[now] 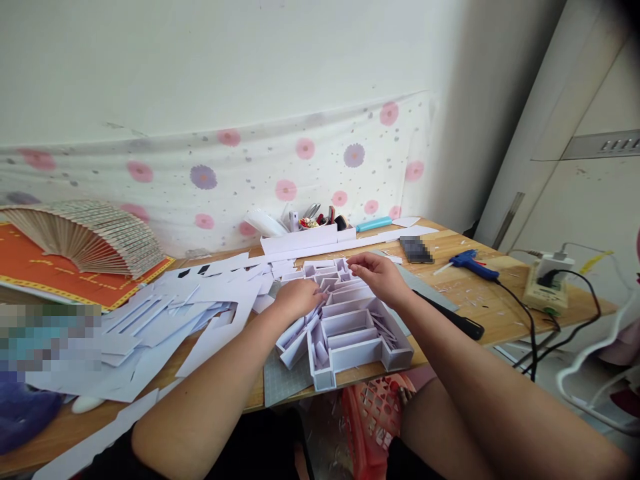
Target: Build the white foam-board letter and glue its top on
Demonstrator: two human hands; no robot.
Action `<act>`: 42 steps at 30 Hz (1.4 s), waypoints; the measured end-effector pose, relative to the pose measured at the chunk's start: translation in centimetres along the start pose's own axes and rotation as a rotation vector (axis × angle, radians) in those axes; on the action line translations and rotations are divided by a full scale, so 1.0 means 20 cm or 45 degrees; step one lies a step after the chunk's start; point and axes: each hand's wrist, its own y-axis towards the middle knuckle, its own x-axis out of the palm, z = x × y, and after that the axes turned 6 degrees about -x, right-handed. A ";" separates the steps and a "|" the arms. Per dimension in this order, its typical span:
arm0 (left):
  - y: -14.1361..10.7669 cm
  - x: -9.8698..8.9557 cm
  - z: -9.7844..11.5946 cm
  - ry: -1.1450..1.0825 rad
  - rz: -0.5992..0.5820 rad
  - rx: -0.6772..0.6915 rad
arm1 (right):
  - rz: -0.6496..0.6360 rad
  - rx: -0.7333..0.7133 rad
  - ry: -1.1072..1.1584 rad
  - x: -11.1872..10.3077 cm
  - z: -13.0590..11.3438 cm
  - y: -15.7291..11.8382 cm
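Head view: hands [297, 299] [383, 277] half-curled, hold unclear, over thin-walled, boxy white model [357, 357].

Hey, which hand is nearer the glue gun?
Right. The right hand is by the white box, left of the glue gun; the left hand is farther away, at the box's left side.

Wht compartments [357, 356], blu glue gun [473, 264], pink-flwr cloth [260, 167]

No readable text or numbers
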 end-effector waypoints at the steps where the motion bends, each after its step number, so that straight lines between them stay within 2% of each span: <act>1: 0.00 0.00 -0.01 -0.007 0.005 0.010 | -0.003 -0.002 0.007 0.00 0.00 0.00; 8: -0.05 0.00 -0.06 -0.067 -0.035 0.132 | -0.035 0.006 -0.010 0.00 0.01 -0.01; 17: -0.16 0.08 -0.04 -0.123 0.058 0.127 | -0.069 -0.030 -0.062 0.02 0.03 -0.02; 21: -0.18 0.05 -0.05 -0.165 0.064 0.115 | -0.076 -0.036 -0.087 0.02 0.02 -0.04; 24: -0.19 -0.03 -0.15 -0.159 0.119 -0.004 | -0.080 -0.030 -0.081 0.00 0.01 -0.04; 27: -0.25 -0.11 -0.33 -0.058 0.188 -0.209 | -0.050 0.002 -0.055 -0.03 0.02 -0.04; 29: -0.31 -0.13 -0.45 0.032 0.197 -0.338 | -0.026 0.036 -0.019 -0.06 0.04 -0.04; 31: -0.37 -0.10 -0.53 0.108 0.194 -0.410 | -0.013 0.068 0.033 -0.07 0.05 -0.04; 33: -0.42 -0.05 -0.58 0.152 0.180 -0.444 | -0.006 0.082 0.072 -0.06 0.06 -0.03; 37: -0.45 0.03 -0.58 0.109 0.141 -0.497 | -0.028 0.058 0.046 -0.01 0.03 -0.03; 39: -0.43 0.02 -0.58 0.038 0.158 -0.536 | -0.063 0.027 0.009 0.01 0.01 -0.04; 42: -0.38 -0.07 -0.61 -0.114 0.244 -0.590 | -0.109 -0.008 -0.051 0.02 0.00 -0.04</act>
